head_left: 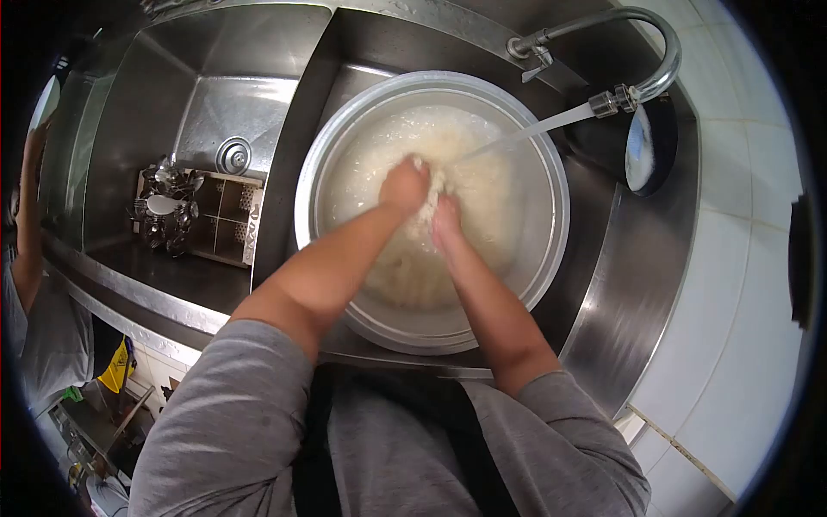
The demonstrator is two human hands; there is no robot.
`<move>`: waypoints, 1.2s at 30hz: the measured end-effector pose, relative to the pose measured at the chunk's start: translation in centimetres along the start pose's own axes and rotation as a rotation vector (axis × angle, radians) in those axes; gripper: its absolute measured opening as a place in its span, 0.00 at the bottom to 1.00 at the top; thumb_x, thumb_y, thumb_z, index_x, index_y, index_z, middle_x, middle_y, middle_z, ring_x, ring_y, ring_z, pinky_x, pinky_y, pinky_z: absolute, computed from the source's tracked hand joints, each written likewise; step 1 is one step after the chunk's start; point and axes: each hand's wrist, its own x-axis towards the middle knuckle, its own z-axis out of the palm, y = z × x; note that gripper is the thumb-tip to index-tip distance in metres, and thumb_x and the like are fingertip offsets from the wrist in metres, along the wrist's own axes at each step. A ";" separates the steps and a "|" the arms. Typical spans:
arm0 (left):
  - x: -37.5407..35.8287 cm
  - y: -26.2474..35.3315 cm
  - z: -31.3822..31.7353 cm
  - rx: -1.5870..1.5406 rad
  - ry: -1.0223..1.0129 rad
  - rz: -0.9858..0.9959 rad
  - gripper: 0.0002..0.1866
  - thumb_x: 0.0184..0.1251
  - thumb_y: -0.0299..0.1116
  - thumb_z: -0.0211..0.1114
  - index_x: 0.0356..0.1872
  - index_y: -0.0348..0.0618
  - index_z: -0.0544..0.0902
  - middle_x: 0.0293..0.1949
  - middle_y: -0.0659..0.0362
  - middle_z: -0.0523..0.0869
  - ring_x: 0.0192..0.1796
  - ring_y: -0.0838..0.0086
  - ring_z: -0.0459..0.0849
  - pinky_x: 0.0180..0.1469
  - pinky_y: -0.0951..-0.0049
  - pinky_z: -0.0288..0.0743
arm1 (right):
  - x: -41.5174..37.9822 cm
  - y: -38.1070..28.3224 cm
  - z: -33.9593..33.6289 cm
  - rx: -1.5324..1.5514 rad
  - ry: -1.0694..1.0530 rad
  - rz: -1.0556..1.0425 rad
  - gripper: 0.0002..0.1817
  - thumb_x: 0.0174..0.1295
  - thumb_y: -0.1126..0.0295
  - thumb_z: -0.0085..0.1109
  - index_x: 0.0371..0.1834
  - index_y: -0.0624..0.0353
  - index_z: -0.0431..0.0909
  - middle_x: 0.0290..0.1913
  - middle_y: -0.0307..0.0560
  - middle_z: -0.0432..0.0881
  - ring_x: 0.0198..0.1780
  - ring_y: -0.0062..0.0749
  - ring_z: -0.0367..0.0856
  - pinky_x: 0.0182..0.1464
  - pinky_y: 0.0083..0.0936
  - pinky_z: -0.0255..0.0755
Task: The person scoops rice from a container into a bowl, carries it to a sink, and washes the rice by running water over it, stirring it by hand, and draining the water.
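Observation:
A large round metal basin (562, 215) stands in the right sink, holding cloudy whitish water and pale rice (419, 231). My left hand (405, 184) is closed, with clumps of white rice at its fingers. Close beside it, my right hand (445, 221) curls around rice too, its fingers partly hidden by the grains and water. Both hands are near the middle of the basin, with rice between them. A stream of water (534, 129) pours from the faucet (613, 102) into the basin just beyond my hands.
In the left sink, a divided metal cutlery rack (226, 208) holds several spoons (168, 202), near the drain (233, 156). A dark pan-like vessel (640, 148) leans at the right under the faucet. At the far left is another person's arm (31, 198).

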 end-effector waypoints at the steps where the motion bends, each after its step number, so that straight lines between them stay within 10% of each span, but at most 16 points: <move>1: 1.0 0.4 -1.1 0.048 -0.066 0.074 0.19 0.67 0.39 0.51 0.55 0.40 0.73 0.49 0.39 0.79 0.49 0.42 0.78 0.53 0.52 0.71 | 1.7 -1.4 0.0 -0.307 0.021 -0.103 0.23 0.66 0.62 0.50 0.62 0.61 0.68 0.55 0.52 0.76 0.53 0.39 0.76 0.55 0.33 0.70; 5: 4.6 -1.4 -2.0 0.264 -0.113 0.414 0.25 0.64 0.35 0.53 0.63 0.45 0.67 0.61 0.44 0.72 0.56 0.47 0.76 0.57 0.54 0.70 | 8.8 -3.2 -0.4 -1.089 0.141 -0.917 0.27 0.57 0.63 0.59 0.61 0.58 0.69 0.54 0.59 0.77 0.55 0.50 0.76 0.57 0.40 0.69; 9: 3.9 -2.1 -4.2 0.506 -0.338 0.195 0.31 0.61 0.35 0.56 0.69 0.55 0.63 0.70 0.52 0.63 0.68 0.59 0.66 0.67 0.59 0.64 | 7.9 -7.7 -4.1 -1.197 0.051 -0.645 0.28 0.56 0.59 0.61 0.59 0.58 0.71 0.56 0.57 0.77 0.59 0.49 0.74 0.61 0.39 0.66; 11: 3.6 -4.7 -2.6 0.566 -0.128 0.097 0.27 0.63 0.40 0.56 0.65 0.61 0.69 0.67 0.52 0.68 0.66 0.57 0.69 0.65 0.57 0.65 | 6.7 -8.0 -6.4 -1.406 0.158 -0.305 0.32 0.55 0.57 0.61 0.63 0.57 0.69 0.59 0.57 0.75 0.59 0.48 0.74 0.59 0.38 0.68; 15: -0.5 -1.8 -0.2 0.478 0.200 -0.209 0.24 0.65 0.50 0.53 0.60 0.55 0.76 0.62 0.50 0.72 0.67 0.53 0.66 0.65 0.55 0.63 | 8.5 -2.7 -9.1 -1.127 0.250 -0.361 0.30 0.56 0.56 0.59 0.59 0.61 0.71 0.53 0.59 0.78 0.54 0.51 0.77 0.57 0.38 0.70; 17: 0.1 -2.2 1.2 0.413 0.103 -0.171 0.23 0.66 0.52 0.52 0.56 0.54 0.78 0.61 0.50 0.73 0.67 0.54 0.65 0.65 0.55 0.63 | 11.1 -0.3 -8.6 -2.009 -0.209 -0.518 0.25 0.58 0.59 0.56 0.57 0.61 0.73 0.46 0.59 0.81 0.47 0.49 0.80 0.51 0.38 0.72; 18: 0.9 -2.4 1.9 0.352 0.014 -0.136 0.23 0.66 0.53 0.50 0.53 0.52 0.81 0.61 0.49 0.73 0.67 0.55 0.65 0.64 0.55 0.63 | 9.4 -0.7 -7.2 -2.006 -0.200 -0.519 0.25 0.58 0.59 0.56 0.57 0.61 0.73 0.46 0.59 0.81 0.47 0.49 0.80 0.51 0.38 0.72; 20: 2.8 -4.1 4.2 0.298 -0.033 -0.084 0.23 0.67 0.53 0.50 0.50 0.50 0.82 0.60 0.49 0.74 0.66 0.56 0.66 0.63 0.54 0.63 | 3.9 -1.9 -3.7 -0.648 0.174 -0.272 0.19 0.60 0.64 0.53 0.52 0.59 0.76 0.41 0.59 0.83 0.42 0.47 0.81 0.46 0.37 0.73; 25: 3.9 -3.2 2.8 0.114 -0.424 -0.005 0.21 0.67 0.50 0.50 0.46 0.47 0.84 0.58 0.51 0.76 0.64 0.57 0.68 0.64 0.54 0.63 | 2.8 2.4 -4.0 -0.839 -0.187 -0.340 0.15 0.60 0.65 0.55 0.47 0.60 0.77 0.40 0.59 0.82 0.40 0.48 0.80 0.46 0.37 0.72; 27: 5.7 -4.5 4.7 0.550 -0.428 0.616 0.19 0.65 0.47 0.54 0.52 0.54 0.81 0.61 0.53 0.73 0.66 0.57 0.67 0.64 0.53 0.63 | -0.9 2.9 -3.4 -0.941 -0.348 -0.423 0.16 0.58 0.62 0.58 0.47 0.58 0.78 0.38 0.56 0.81 0.43 0.46 0.79 0.48 0.38 0.72; 29: 2.7 0.8 2.7 0.557 -0.373 0.526 0.20 0.64 0.46 0.56 0.55 0.56 0.79 0.62 0.52 0.73 0.65 0.55 0.67 0.65 0.56 0.63 | -2.8 5.6 -3.6 -1.129 -0.467 -0.839 0.17 0.57 0.61 0.59 0.49 0.54 0.78 0.45 0.54 0.79 0.47 0.47 0.77 0.49 0.44 0.71; 36: 5.0 2.4 4.5 0.781 -0.301 0.756 0.24 0.60 0.43 0.61 0.60 0.62 0.74 0.62 0.53 0.71 0.64 0.49 0.66 0.66 0.54 0.62 | -10.3 8.1 -1.5 -1.508 -0.514 -0.471 0.23 0.55 0.57 0.60 0.55 0.48 0.76 0.60 0.51 0.72 0.57 0.47 0.73 0.58 0.50 0.67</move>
